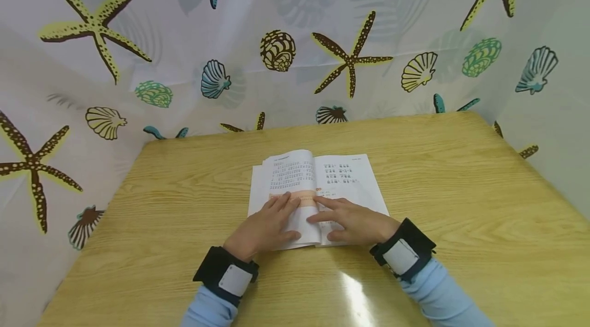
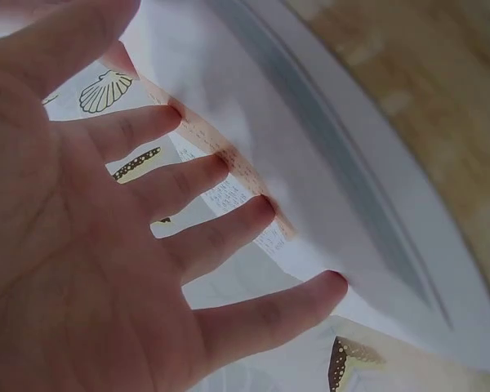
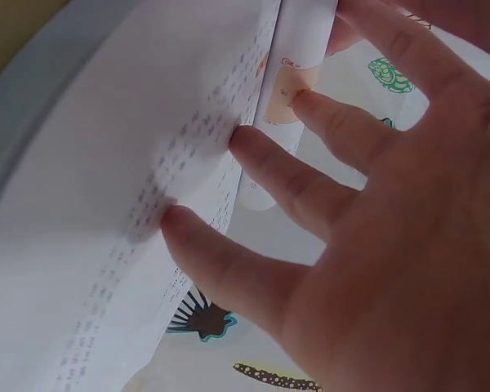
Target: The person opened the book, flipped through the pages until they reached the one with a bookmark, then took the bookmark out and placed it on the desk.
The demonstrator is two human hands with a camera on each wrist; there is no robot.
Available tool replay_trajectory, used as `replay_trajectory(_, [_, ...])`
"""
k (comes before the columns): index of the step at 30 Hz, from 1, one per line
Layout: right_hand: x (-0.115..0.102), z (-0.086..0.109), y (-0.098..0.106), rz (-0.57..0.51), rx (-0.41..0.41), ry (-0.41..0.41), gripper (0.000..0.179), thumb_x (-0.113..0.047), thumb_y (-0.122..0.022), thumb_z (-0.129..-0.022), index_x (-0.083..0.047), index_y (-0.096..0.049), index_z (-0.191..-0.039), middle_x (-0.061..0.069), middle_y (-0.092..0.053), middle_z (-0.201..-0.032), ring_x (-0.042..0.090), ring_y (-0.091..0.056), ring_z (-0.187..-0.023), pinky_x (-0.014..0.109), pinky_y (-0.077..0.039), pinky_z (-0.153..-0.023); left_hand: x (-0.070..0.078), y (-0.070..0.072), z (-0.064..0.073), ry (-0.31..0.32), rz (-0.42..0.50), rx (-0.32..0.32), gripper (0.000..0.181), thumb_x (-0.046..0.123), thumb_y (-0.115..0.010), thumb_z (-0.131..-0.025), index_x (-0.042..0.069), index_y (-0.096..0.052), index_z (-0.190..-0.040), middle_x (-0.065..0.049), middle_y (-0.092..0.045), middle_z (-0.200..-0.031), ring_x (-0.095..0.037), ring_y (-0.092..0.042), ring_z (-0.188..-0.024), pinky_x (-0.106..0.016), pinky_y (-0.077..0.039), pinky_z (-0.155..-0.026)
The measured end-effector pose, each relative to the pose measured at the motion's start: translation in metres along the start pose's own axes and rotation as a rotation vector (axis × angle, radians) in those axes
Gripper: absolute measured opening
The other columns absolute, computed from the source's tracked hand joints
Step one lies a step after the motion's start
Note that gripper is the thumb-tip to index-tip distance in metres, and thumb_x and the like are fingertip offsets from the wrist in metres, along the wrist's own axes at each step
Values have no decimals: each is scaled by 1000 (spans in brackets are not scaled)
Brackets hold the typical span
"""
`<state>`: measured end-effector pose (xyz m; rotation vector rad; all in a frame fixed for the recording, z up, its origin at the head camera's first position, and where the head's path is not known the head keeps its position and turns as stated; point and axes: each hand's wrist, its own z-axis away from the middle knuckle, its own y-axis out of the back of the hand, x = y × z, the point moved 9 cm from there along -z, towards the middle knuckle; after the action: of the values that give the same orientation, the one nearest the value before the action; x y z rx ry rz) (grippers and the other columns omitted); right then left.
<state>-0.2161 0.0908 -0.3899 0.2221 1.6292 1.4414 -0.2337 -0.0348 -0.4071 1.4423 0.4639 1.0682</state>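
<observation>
An open book [image 1: 338, 176] with printed pages lies flat on the wooden table. Its left page bulges toward the spine and carries an orange band of text. My left hand [image 1: 267, 227] rests on the left page, fingers spread and fairly straight; in the left wrist view the fingertips [image 2: 331, 282] touch the paper. My right hand [image 1: 357, 220] lies on the right page near the spine, its fingers extended. In the right wrist view its fingertips [image 3: 180, 219] press on the printed page [image 3: 90, 180]. Neither hand grips anything.
The wooden table [image 1: 184, 204] extends around the book on all sides. Behind it hangs a pale cloth [image 1: 249, 25] printed with starfish and shells. Each wrist wears a black band [image 1: 226, 276] over a light blue sleeve. Light glares on the table's near part.
</observation>
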Motion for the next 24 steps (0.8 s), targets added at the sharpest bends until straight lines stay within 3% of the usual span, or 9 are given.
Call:
replay_trajectory(5, [10,0,3,30,14,-88,52,-5,-70,-90,-10,-60,-141,21,-46,-152,41,-42,-139,56,-40,-109,1,1,1,-5,12,4,72,29,-74,-95,5,-41,-154,-19,-33,-161,-39,-29,-148,-51,-33,-116])
replay_trajectory(11, [37,9,10,215,17,-301,52,-13,-76,-87,-9,-63,-137,16,-47,-152,42,-42,-138,62,-45,-102,0,0,-1,-8,7,11,71,29,-72,-96,6,-40,-155,-19,-33,-161,-39,-28,-149,-50,-29,-118])
replay_trajectory(14, [52,18,18,250,28,-392,53,-15,-77,-86,-7,-63,-136,18,-49,-149,46,-44,-135,66,-46,-97,0,1,-1,-12,7,13,71,29,-73,-95,5,-41,-154,-19,-34,-161,-39,-29,-148,-51,-29,-118])
replay_trajectory(19, [70,32,31,246,53,-501,53,-16,-79,-83,-1,-63,-132,22,-52,-143,46,-52,-122,62,-51,-91,-1,0,-1,-4,8,14,72,30,-73,-95,6,-41,-155,-19,-33,-161,-39,-28,-148,-51,-29,-118])
replay_trajectory(24, [76,36,33,204,65,-524,57,-15,-81,-83,1,-61,-134,24,-50,-143,44,-55,-116,58,-52,-90,-3,-1,-2,0,11,21,72,30,-74,-94,7,-41,-155,-18,-33,-161,-39,-28,-149,-50,-29,-118])
